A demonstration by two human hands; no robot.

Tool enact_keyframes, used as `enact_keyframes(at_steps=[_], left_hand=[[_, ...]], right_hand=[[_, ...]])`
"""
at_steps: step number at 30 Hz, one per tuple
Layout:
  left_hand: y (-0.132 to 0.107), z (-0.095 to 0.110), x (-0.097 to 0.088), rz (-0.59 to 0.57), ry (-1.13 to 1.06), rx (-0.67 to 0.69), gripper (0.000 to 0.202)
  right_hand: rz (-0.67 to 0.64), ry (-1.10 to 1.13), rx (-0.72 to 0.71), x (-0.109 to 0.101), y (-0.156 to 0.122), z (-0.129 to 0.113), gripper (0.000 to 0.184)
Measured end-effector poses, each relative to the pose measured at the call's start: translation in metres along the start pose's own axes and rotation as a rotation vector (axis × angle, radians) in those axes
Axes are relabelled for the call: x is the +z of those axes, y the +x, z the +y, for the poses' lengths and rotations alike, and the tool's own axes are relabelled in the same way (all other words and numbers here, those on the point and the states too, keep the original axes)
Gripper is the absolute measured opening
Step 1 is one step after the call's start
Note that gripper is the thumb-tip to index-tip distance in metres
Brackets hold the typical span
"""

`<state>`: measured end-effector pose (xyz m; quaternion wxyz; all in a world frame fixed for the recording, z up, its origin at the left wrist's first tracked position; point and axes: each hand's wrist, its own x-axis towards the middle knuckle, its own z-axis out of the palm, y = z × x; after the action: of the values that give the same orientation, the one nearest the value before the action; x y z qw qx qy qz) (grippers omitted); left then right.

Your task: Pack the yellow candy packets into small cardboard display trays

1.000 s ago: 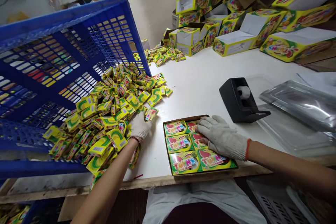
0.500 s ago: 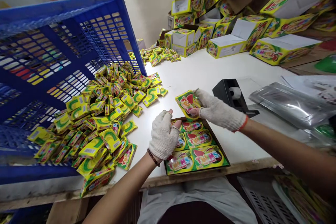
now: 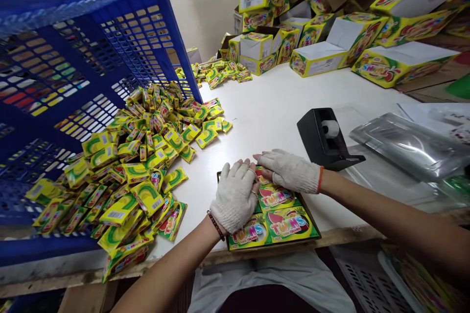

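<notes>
Both my hands wear white knit gloves. My left hand [image 3: 235, 195] lies flat, fingers stretched, on the left side of a shallow brown tray [image 3: 312, 232] filled with small "Twins" packets [image 3: 290, 222]. My right hand [image 3: 288, 171] presses flat on the packets at the tray's far end, fingertips next to my left hand. Neither hand grips anything. The tray sits at the near edge of the white table [image 3: 271, 107]. To the left lies a heap of loose yellow-green packets [image 3: 143, 166].
A blue plastic crate [image 3: 73, 83] is tilted behind the heap. A black tape dispenser [image 3: 325, 139] stands right of the tray, with clear plastic sheets [image 3: 411, 146] beyond. Yellow cartons [image 3: 330, 54] are stacked at the back, more loose packets [image 3: 220, 73] near them.
My left hand left the heap and came to the tray. My right hand lifted a packet, then set it down; both hands now press flat on the tray's packets.
</notes>
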<state>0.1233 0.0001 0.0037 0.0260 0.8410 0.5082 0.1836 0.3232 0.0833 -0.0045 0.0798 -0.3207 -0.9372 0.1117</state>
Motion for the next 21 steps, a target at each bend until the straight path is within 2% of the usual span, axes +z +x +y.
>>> enact_keyframes(at_steps=[4, 8, 10, 11, 13, 15, 17, 21], left_hand=[[0.005, 0.007, 0.008, -0.092, 0.082, 0.049, 0.043], [0.005, 0.008, 0.012, -0.090, 0.113, 0.052, 0.040], [0.004, 0.009, 0.010, -0.072, 0.115, 0.043, 0.037], [0.005, 0.010, 0.009, -0.059, 0.110, 0.044, 0.035], [0.008, 0.012, 0.004, -0.052, 0.079, 0.076, 0.032], [0.015, 0.016, 0.001, -0.091, 0.023, 0.148, 0.030], [0.024, 0.021, -0.001, -0.155, -0.016, 0.228, 0.030], [0.037, 0.030, 0.003, -0.211, 0.038, 0.313, 0.035]], right_hand=[[-0.036, -0.128, 0.052, -0.003, -0.005, -0.008, 0.058], [-0.005, -0.142, 0.133, 0.004, -0.003, -0.014, 0.072], [0.031, 0.048, 0.154, 0.008, -0.002, -0.008, 0.072], [0.077, 0.227, 0.194, 0.009, -0.002, -0.003, 0.069], [0.204, 0.627, 0.322, 0.011, -0.003, 0.008, 0.062], [0.321, 0.920, 0.457, 0.011, -0.007, 0.017, 0.062], [0.375, 1.085, 0.548, 0.014, -0.012, 0.019, 0.065], [0.369, 1.276, 0.626, 0.025, -0.018, 0.005, 0.065]])
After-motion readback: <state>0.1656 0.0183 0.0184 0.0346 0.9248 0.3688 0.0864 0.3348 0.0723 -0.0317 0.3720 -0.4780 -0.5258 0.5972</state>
